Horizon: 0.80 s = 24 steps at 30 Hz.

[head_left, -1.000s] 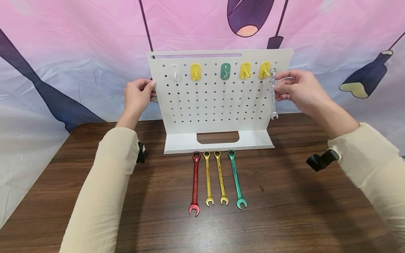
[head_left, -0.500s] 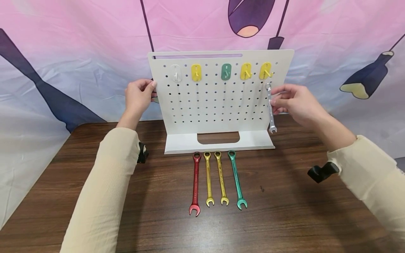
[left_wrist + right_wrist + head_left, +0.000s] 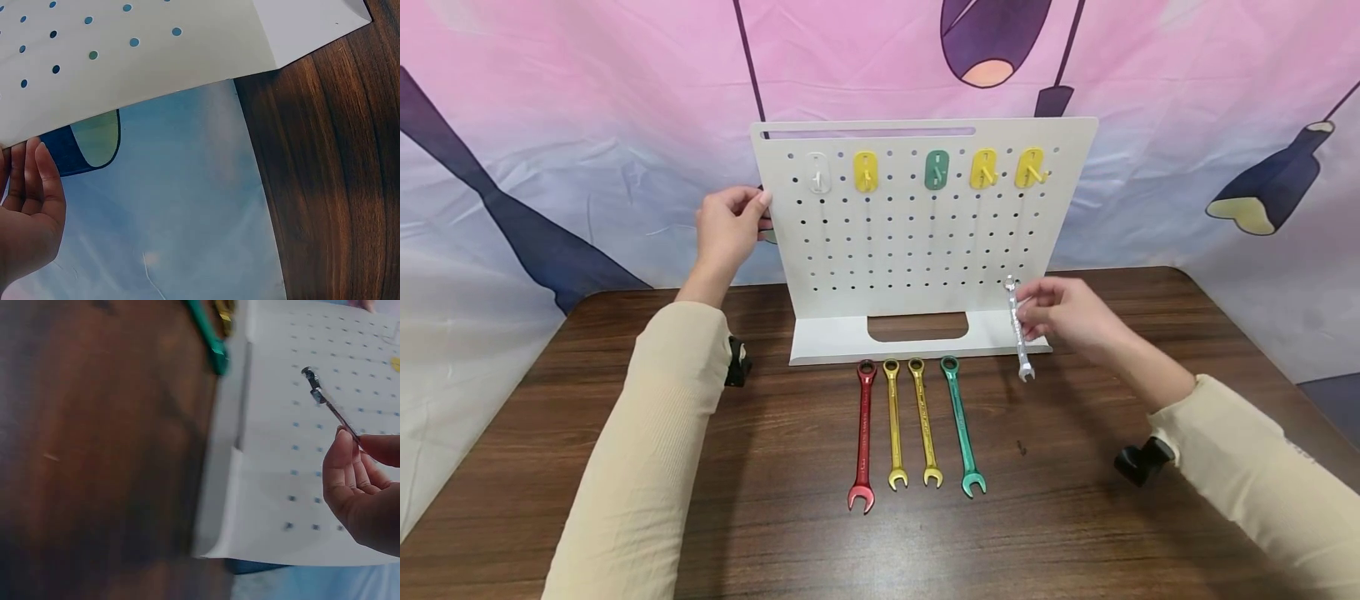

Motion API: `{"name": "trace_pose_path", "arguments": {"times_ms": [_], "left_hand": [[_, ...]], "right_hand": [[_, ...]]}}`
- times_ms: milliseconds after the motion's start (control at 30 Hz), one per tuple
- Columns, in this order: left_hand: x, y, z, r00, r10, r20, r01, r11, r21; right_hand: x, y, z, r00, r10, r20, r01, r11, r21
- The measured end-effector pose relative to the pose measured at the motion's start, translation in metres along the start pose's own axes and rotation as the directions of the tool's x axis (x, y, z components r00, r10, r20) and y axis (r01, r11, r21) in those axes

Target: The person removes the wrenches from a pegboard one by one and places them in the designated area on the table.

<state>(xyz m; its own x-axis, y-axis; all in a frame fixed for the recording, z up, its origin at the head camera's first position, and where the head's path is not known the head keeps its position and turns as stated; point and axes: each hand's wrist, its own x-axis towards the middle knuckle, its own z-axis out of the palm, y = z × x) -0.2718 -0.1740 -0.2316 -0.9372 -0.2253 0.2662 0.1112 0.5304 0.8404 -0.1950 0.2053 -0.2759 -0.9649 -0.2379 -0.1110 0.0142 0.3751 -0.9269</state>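
Right grip (image 3: 1060, 317) pinching silver wrench (image 3: 1019, 333), ring end blurred

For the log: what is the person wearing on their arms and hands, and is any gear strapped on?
Both arms are in long cream, finely ribbed knit sleeves that end at the wrists. The left hand and right hand are bare, with no gloves, rings or watch visible. A small black device is strapped under each wrist: left device, right device. No cables show.
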Motion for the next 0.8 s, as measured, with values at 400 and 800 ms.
{"name": "trace_pose_path", "arguments": {"times_ms": [400,800], "left_hand": [[0.0,-0.001,0.0,1.0,0.005,-0.004,-0.005,1.0,-0.011],[0.0,-0.001,0.0,1.0,0.013,-0.006,-0.013,1.0,-0.012]], "right_hand": [[-0.003,0.043,0.034,0.989,0.087,0.122,-0.104,0.985,0.136],[-0.002,0.061,0.052,0.973,0.104,0.206,-0.131,0.984,0.123]]}}
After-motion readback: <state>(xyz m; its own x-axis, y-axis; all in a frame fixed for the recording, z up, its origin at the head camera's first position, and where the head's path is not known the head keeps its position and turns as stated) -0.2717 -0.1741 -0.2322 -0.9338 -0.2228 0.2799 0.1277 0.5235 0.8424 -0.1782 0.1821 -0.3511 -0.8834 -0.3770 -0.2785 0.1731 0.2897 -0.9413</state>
